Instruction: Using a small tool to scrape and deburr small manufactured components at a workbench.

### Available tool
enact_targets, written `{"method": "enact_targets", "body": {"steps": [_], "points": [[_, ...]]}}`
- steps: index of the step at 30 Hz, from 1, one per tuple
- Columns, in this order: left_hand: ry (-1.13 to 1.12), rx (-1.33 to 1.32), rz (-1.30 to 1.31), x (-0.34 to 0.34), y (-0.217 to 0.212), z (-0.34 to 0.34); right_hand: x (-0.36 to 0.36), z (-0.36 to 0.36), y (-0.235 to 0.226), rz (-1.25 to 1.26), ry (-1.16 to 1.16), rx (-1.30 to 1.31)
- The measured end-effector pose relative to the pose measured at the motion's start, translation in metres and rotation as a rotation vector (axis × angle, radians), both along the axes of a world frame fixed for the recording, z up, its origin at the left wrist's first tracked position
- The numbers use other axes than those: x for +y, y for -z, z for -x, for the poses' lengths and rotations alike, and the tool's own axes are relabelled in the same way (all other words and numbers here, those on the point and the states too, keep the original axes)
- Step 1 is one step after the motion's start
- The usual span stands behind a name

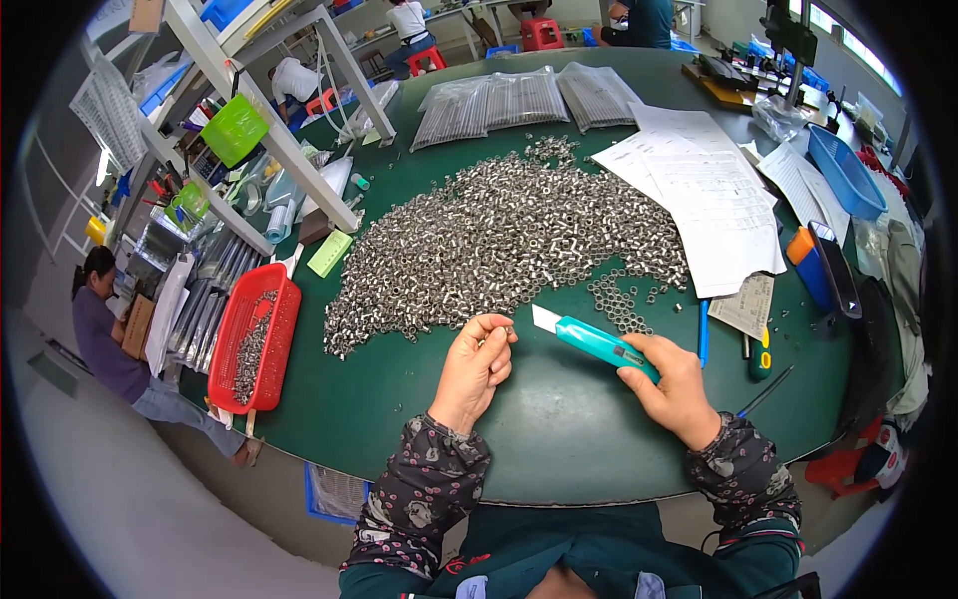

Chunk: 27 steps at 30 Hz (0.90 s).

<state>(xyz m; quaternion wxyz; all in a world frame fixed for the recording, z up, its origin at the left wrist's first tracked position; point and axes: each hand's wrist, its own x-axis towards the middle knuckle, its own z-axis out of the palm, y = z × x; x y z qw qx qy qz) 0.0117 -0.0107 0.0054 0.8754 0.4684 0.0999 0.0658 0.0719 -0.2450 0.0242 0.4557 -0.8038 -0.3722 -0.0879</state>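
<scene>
Though teal-handled, a pale-bladed knife [591, 342].

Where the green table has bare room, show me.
Between left hand and right hand, nearer than the knife; also between the red basket and left sleeve. Crowded: the middle, under metal rings, and the right, under papers.

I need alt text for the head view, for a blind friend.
The right hand holds a teal cutter, blade out, the left hand curled near its tip, before a heap of small metal rings on a green table. A red basket of metal pieces stands at left; papers lie at right.
</scene>
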Motion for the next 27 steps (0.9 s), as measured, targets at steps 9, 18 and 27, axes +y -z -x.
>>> {"method": "enact_targets", "body": {"steps": [9, 18, 27], "points": [[-0.023, 0.018, -0.025, 0.0, -0.0015, -0.0002, 0.0006, -0.0003, 0.0002, 0.018, -0.014, 0.021], [-0.019, 0.007, -0.004, 0.0013, 0.0006, -0.0005, 0.0006, -0.001, 0.0027, 0.033, -0.023, 0.031], [-0.029, 0.027, -0.073, -0.0009, -0.0011, 0.0004, 0.0001, 0.0019, 0.0005, 0.139, -0.132, 0.19]]}}
